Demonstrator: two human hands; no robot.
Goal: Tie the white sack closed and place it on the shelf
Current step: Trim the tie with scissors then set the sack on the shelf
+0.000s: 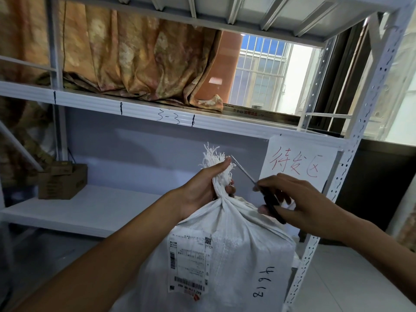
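Sack at 6 o'clock, in front of the shelf, base out of view, neck bunched. Left hand at sack's 12, fingers curled tight round the frayed neck. Right hand at 2, fingers pinching black-handled scissors, blades pointing to 11 beside the fray. Red-lettered sign at 1. Box on shelf at 10. Curtain at 11.

Left hand is gripping the white sack by its gathered neck. Right hand is holding black-handled scissors, blades pointing at the frayed top.
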